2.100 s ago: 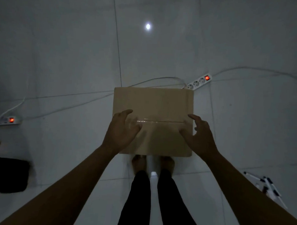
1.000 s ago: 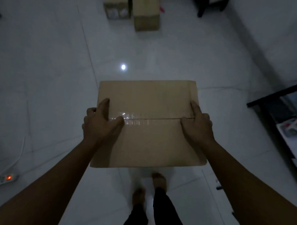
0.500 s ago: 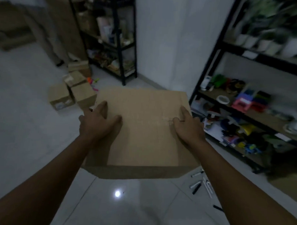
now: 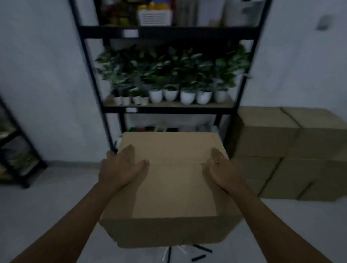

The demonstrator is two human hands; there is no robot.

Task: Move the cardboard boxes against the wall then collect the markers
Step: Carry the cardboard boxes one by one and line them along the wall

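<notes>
We hold the box (image 4: 172, 190) off the floor, left hand (image 4: 121, 170) and right hand (image 4: 223, 172) clamped on its sides. The stack (image 4: 290, 153) by the wall lies ahead and right, nearer our right hand, so we judge the box must swing right; markers (image 4: 184, 253) lie below it.

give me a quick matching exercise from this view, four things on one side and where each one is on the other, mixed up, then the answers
Things:
1. carried cardboard box
2. stacked cardboard boxes
3. potted plants
4. markers

Places:
A. on the floor, partly hidden below the carried box
B. on a shelf of the black rack
C. between the left hand and right hand, off the floor
D. on the floor against the wall, right of the rack

Pairs: 1-C, 2-D, 3-B, 4-A
</notes>
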